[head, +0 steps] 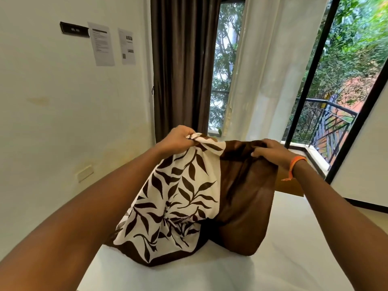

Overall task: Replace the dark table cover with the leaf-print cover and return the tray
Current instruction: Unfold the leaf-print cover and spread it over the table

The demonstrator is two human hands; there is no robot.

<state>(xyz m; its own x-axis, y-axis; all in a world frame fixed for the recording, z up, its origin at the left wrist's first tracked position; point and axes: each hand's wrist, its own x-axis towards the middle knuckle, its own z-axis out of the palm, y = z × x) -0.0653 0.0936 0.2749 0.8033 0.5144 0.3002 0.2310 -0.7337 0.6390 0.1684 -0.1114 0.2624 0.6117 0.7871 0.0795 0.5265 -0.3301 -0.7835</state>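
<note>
Cloth held up over a white surface (273,259): the left hand (178,139) pinches a bunched corner of the leaf-print cover (174,198), the right hand (270,152) grips its brown side, fingers curled. The lower edge rests on the surface; possibly one two-sided piece.

Both forearms are showing bare, no sleeves reaching into view. Right wrist is wearing an orange band (297,161), thin and cord-like, with a frayed loose end hanging below it. Left hand (178,139) and wrist are wearing nothing.
</note>
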